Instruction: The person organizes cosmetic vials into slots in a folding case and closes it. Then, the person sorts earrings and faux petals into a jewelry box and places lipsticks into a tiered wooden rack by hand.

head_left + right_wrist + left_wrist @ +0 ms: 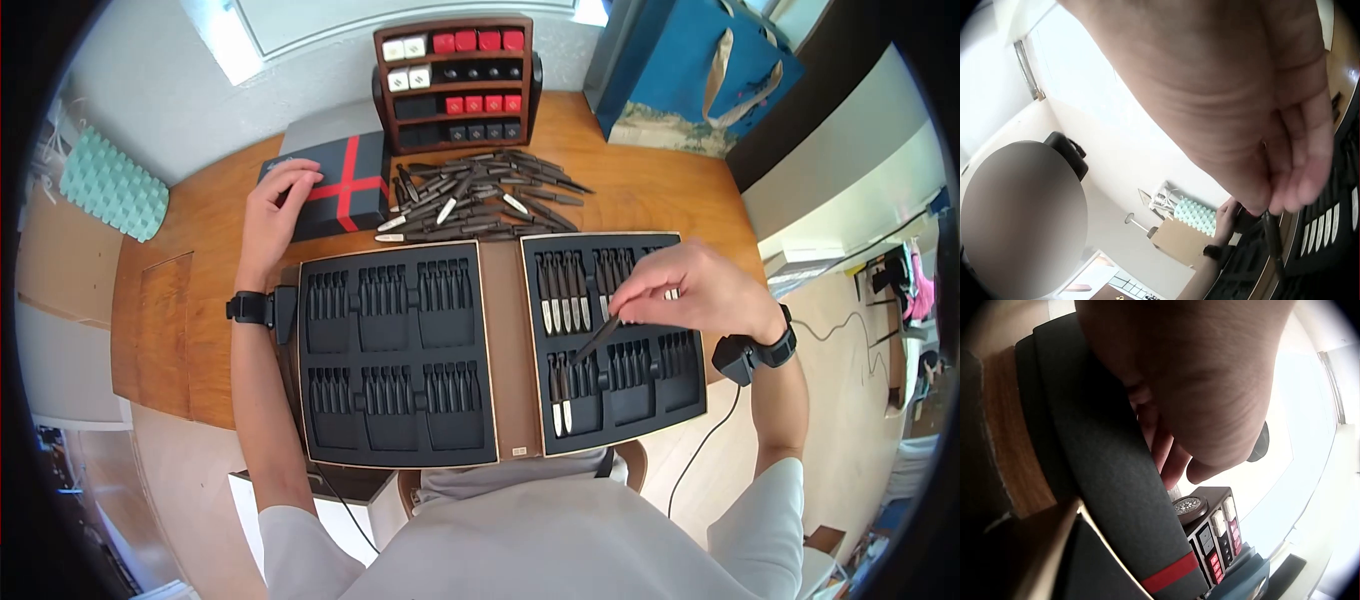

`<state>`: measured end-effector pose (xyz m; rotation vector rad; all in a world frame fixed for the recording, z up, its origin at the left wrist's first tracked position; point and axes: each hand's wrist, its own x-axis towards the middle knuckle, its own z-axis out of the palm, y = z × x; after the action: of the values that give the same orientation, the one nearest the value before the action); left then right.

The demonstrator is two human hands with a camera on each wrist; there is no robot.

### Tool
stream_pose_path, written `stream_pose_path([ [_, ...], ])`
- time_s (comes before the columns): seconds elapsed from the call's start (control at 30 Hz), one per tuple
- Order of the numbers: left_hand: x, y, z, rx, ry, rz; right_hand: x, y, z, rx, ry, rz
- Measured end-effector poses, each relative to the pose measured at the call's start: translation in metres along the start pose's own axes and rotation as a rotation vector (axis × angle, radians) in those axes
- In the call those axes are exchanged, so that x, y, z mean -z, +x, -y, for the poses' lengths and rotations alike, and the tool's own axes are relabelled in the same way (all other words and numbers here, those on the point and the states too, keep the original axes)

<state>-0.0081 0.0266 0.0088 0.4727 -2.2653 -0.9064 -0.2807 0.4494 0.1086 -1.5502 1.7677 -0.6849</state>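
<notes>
My right hand [690, 285] pinches a slim dark pen-shaped stick [598, 338] between thumb and fingertips. The stick slants down over the right half of an open folding case [690, 400], close to the lower left compartment. Two sticks with white ends [562, 415] lie in that compartment; several more [566, 300] line the one above. In the right wrist view the held stick [1272, 240] points downward. My left hand [278, 205] rests on a dark gift box [325, 222], its fingers loosely bent and holding nothing.
Behind the case lies a loose pile of dark sticks [480, 190]. A wooden rack [385, 80] with red, white and black blocks stands at the back. A blue paper bag [660, 70] is back right, a mint woven basket [115, 185] far left. The case's left half [390, 335] holds slotted compartments.
</notes>
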Motion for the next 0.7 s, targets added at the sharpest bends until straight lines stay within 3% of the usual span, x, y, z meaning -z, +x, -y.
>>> stream_pose_path([
  [0.13, 0.001, 0.001, 0.005, -0.004, 0.002, 0.012, -0.022, -0.003, 0.006, -0.036, 0.066, 0.135],
  [0.27, 0.0, 0.001, 0.003, 0.032, -0.02, 0.012, -0.04, 0.001, 0.005, -0.018, -0.028, 0.143],
  [0.7, 0.001, 0.0, 0.003, 0.05, -0.014, 0.017, -0.08, -0.004, -0.006, 0.03, -0.13, -0.018],
])
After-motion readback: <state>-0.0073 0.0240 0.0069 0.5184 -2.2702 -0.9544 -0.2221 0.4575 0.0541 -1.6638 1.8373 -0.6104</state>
